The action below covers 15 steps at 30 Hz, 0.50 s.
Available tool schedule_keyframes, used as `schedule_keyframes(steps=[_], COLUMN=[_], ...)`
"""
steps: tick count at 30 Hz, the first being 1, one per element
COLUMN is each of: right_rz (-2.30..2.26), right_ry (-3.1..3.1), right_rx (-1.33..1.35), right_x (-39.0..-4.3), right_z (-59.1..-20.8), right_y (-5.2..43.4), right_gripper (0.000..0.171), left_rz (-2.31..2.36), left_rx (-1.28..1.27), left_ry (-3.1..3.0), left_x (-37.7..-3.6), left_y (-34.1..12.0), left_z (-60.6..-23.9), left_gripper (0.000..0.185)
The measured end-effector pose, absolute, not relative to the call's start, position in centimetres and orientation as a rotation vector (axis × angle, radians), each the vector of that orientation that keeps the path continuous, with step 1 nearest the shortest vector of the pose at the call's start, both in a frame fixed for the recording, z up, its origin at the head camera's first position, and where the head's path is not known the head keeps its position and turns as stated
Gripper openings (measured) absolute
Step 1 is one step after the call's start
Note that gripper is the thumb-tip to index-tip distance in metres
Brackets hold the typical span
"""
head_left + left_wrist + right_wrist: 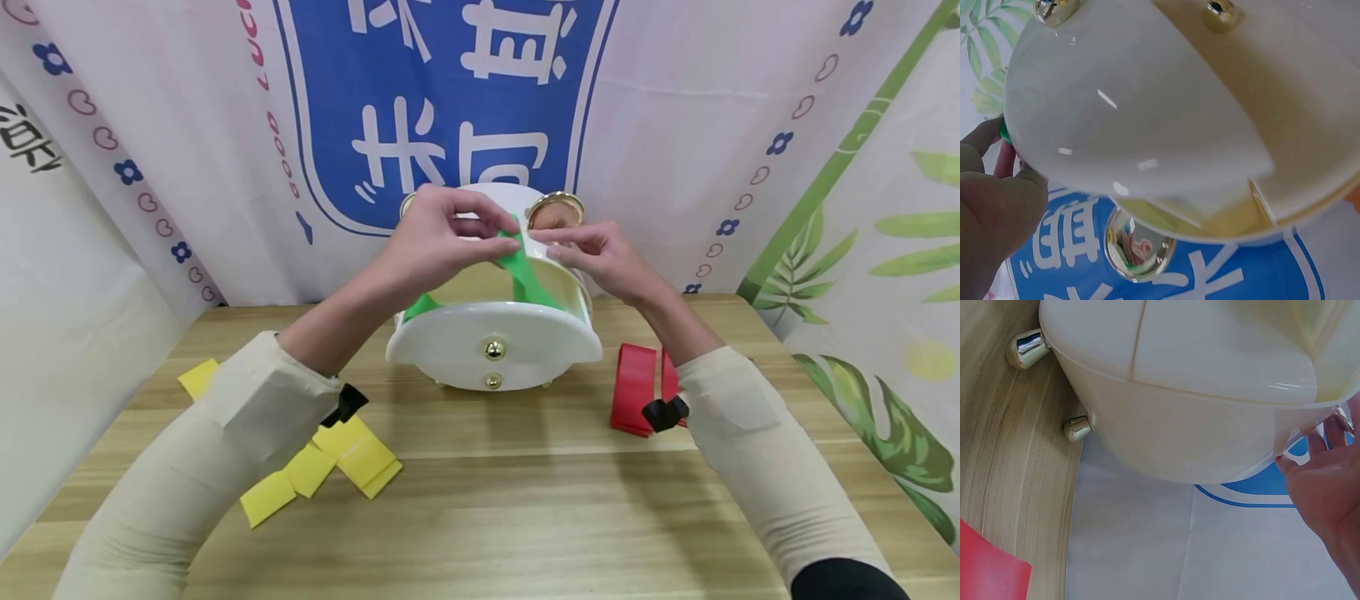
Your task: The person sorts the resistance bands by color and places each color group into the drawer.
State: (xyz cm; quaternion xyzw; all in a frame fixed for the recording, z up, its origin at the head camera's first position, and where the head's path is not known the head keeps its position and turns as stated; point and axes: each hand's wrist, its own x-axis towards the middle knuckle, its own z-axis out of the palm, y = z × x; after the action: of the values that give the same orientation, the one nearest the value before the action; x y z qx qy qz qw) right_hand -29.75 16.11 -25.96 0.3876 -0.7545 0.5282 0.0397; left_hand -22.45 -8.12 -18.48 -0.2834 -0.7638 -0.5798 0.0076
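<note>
Both hands [517, 242] pinch green band [525, 271]; running diagonally down-right over white box [495, 346].

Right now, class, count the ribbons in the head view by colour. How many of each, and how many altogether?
Green ribbon: 1, across the white box, pinched by both hands.
Yellow ribbon: 1, on the table, partly under the left sleeve.
Red ribbon: 1, folded beside the box.
Total: 3

Both forearms reach forward, sleeved to the wrists. The left hand [431, 237] has its fingers curled in a pinch. The right hand [600, 258], just beside it, extends its fingertips toward it.
</note>
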Motion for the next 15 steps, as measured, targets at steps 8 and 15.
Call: schedule_keyframes(steps=[8,15], right_rz=[1.611,1.607], right_ry=[-2.326,-2.332], right_rx=[1.176,1.153], right_x=[-27.7,-27.6], right_z=[-24.3,-24.3], right_y=[15.4,15.3], right_gripper=[0.028,0.028], left_rz=[-1.640,-1.532], left_rx=[-0.823,-0.827], left_ry=[-2.542,-2.621], left_x=[-21.9,-21.9], left_y=[-10.5,-11.9], left_z=[-18.9,-19.5], left_gripper=[0.017,0.016])
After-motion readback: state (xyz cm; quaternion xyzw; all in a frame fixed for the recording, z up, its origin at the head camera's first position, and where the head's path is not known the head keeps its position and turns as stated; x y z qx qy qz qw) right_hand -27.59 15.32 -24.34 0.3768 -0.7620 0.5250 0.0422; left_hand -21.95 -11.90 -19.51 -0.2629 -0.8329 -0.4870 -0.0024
